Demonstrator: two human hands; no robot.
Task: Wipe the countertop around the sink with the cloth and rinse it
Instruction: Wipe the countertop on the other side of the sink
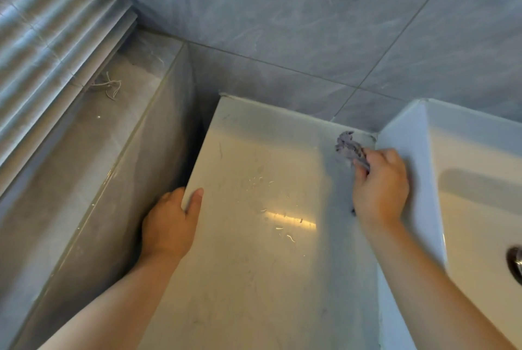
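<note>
A pale, glossy countertop runs from the tiled wall toward me, with thin hairs and specks near its middle. My right hand is shut on a crumpled grey-purple cloth and presses it onto the counter's far right corner, beside the outer wall of the white sink. My left hand grips the counter's left edge, thumb on top and fingers hidden below the edge. The sink's drain shows at the right edge of the view.
Grey tiled wall stands behind the counter and sink. To the left lies a lower grey tiled ledge with a bit of string on it, under window blinds. A dark gap separates ledge and counter.
</note>
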